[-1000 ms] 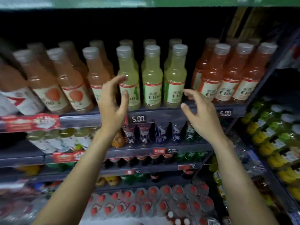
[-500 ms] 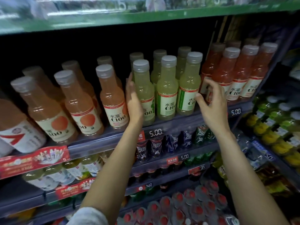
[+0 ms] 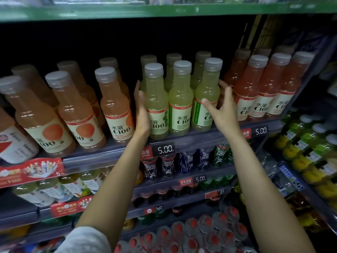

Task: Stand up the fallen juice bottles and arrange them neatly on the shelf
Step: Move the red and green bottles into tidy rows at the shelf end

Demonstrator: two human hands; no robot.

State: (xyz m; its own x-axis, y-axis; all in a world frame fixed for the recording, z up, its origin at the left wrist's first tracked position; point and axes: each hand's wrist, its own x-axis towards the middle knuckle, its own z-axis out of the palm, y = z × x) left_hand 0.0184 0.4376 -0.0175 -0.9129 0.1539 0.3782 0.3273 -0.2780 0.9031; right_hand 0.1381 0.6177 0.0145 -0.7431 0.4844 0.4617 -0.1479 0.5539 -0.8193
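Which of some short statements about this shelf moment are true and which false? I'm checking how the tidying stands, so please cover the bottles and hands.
1. The front yellow-green bottles stand upright. True.
2. The left hand lies against the left side of the yellow-green group. True.
3. The right hand grips a bottle cap. False: its fingers are spread by the group's right side, below the caps.
4. A pale orange bottle lies fallen. False: it stands upright.
5. The price tag under the group reads 5.00. True.
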